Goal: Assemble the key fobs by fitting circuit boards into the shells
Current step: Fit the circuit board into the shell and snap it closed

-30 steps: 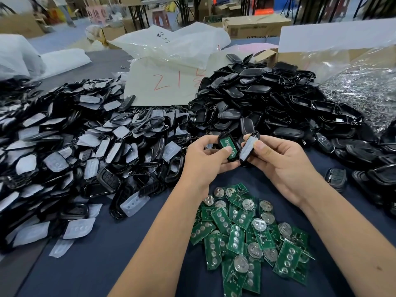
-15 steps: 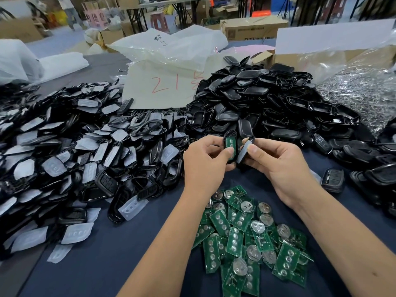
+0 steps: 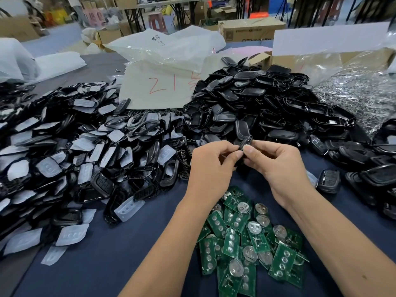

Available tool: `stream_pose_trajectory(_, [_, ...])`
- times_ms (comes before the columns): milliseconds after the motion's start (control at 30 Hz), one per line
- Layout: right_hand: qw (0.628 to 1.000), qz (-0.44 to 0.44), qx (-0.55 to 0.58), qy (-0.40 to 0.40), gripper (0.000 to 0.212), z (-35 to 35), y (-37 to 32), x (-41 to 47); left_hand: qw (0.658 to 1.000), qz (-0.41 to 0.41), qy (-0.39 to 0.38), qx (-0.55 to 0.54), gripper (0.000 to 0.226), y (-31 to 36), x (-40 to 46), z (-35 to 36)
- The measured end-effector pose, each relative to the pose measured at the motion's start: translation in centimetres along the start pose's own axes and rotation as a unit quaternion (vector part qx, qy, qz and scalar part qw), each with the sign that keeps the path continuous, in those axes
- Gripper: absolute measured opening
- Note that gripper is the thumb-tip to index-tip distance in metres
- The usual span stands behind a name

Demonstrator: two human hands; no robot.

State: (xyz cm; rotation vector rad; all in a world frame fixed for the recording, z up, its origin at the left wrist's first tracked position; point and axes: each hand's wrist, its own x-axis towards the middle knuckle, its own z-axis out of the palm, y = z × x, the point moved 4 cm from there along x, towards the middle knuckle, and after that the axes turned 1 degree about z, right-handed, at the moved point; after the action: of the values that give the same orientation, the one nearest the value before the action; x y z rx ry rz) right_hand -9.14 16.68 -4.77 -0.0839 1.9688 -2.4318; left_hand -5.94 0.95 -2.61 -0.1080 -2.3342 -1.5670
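Both hands meet above the table's middle and pinch one black key fob [image 3: 246, 143] between them, its two halves pressed together edge-on. My left hand [image 3: 211, 166] grips it from the left with thumb and curled fingers. My right hand [image 3: 276, 166] pinches it from the right, thumb on top. The green board inside is hidden. A heap of loose green circuit boards [image 3: 250, 239] with coin cells lies on the blue cloth just below my wrists.
Black front shells with white rubber pads [image 3: 70, 159] are piled at the left. Black back shells [image 3: 263, 103] form a mound behind my hands. A bag of metal parts [image 3: 360, 93] sits at the right. A finished fob [image 3: 329, 181] lies right of my hands.
The two halves, held apart with the green board showing, have been brought together and closed. Both hands have drawn close around the fob.
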Motion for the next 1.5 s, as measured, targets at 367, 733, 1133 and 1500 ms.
stream_pose_trajectory(367, [0.983,-0.076,-0.156,0.062,0.044,-0.1,-0.4,-0.5,0.992,0.052,-0.001,0.116,0.023,0.5,-0.2,-0.2])
stream_pose_trajectory(733, [0.976,-0.086,-0.187,-0.073,0.041,-1.4,-0.7,0.5,0.996,-0.012,-0.013,0.087,0.023,0.1,0.0,-0.4])
stream_pose_trajectory(1133, [0.964,-0.102,-0.181,-0.165,0.024,-0.9,-0.9,0.4,0.993,-0.009,-0.071,0.097,0.032,-0.3,0.5,-1.2])
stream_pose_trajectory(1500, [0.948,-0.166,-0.213,-0.169,0.023,-0.2,-1.5,-0.3,0.976,0.093,-0.066,0.183,0.023,0.4,0.2,-1.3])
